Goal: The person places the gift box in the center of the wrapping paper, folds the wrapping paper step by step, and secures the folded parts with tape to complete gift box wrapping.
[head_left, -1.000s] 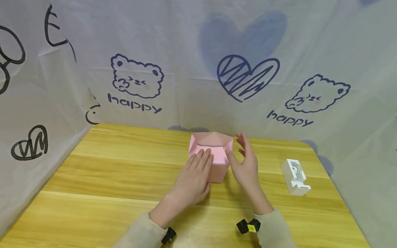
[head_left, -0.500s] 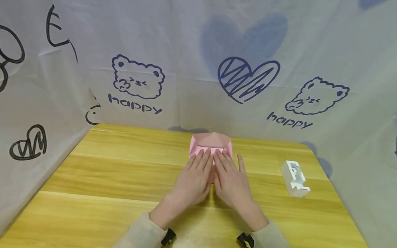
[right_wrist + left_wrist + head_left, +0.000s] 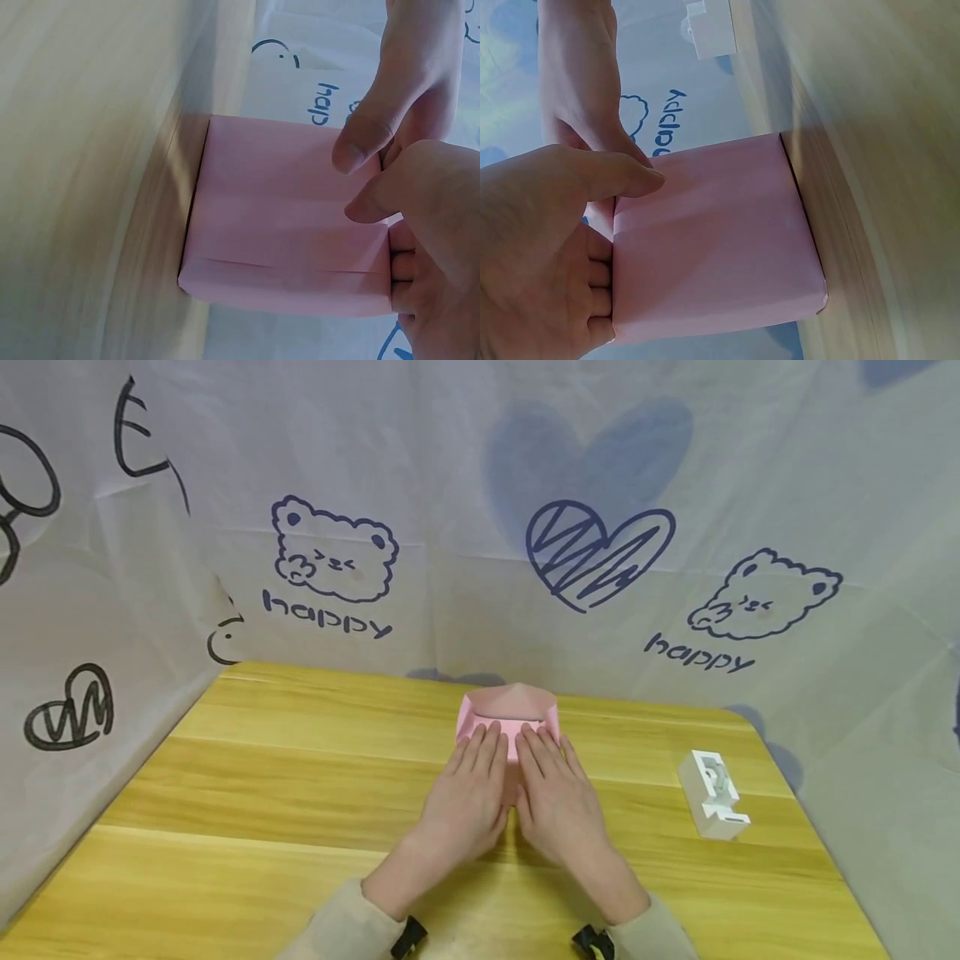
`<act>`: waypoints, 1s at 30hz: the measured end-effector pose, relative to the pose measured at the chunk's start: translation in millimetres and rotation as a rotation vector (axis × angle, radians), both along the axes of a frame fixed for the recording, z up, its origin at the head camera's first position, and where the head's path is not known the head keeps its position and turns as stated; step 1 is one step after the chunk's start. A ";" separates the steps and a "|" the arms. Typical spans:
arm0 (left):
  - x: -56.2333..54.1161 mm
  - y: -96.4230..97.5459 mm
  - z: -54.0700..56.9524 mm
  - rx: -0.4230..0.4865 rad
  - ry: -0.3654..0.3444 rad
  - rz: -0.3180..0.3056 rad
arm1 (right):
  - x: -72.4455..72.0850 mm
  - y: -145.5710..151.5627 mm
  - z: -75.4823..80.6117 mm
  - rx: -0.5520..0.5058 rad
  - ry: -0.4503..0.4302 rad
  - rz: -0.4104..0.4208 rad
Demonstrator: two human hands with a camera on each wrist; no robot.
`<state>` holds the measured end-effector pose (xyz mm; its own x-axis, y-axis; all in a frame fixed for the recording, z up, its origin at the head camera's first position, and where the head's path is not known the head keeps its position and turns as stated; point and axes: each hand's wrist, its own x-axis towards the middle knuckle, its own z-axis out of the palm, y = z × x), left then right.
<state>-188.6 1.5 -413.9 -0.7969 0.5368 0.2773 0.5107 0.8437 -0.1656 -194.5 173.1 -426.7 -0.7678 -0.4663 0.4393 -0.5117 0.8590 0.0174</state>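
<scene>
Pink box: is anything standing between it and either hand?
Nothing visible: the left hand and right hand both touch the pink box directly, fingers on its top. The white tape dispenser stands apart, off to the right.

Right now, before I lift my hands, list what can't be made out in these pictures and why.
Inside the pink box: head view, covered by its folded flap, the left hand and the right hand.
The box's underside: all views, hidden by the box itself.
White tape dispenser: head view, too small to tell how much tape; left wrist view, cut off by the top edge.
Sleeves: head view, cut off by the bottom edge.
</scene>
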 end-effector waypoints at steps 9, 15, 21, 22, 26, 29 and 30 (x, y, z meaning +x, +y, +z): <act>-8.9 -4.6 4.2 0.248 0.067 -0.103 | -0.8 3.1 -2.2 0.002 0.004 0.001; -29.3 -20.4 7.3 0.577 0.318 -0.111 | -1.3 4.0 -2.0 -0.010 0.011 0.009; -45.6 -36.9 1.2 0.628 0.304 0.019 | -1.2 3.9 -1.9 -0.022 -0.021 0.005; -47.1 -38.0 -0.4 0.627 0.281 0.030 | -1.1 3.7 -1.9 -0.019 -0.028 0.004; -52.1 -38.2 -6.0 0.623 0.217 0.057 | -1.0 2.7 -2.2 -0.005 -0.034 -0.003; -55.3 -36.6 -7.7 0.641 0.216 0.058 | -1.0 1.6 -2.1 -0.004 -0.027 0.000; -56.0 -36.2 -7.8 0.649 0.223 0.055 | -1.0 1.2 -2.2 -0.005 -0.027 0.002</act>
<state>-244.7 -34.7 -421.7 -0.7046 0.1667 0.6897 0.4767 0.8312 0.2861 -195.6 174.3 -428.9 -0.7782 -0.4659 0.4212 -0.5140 0.8578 -0.0008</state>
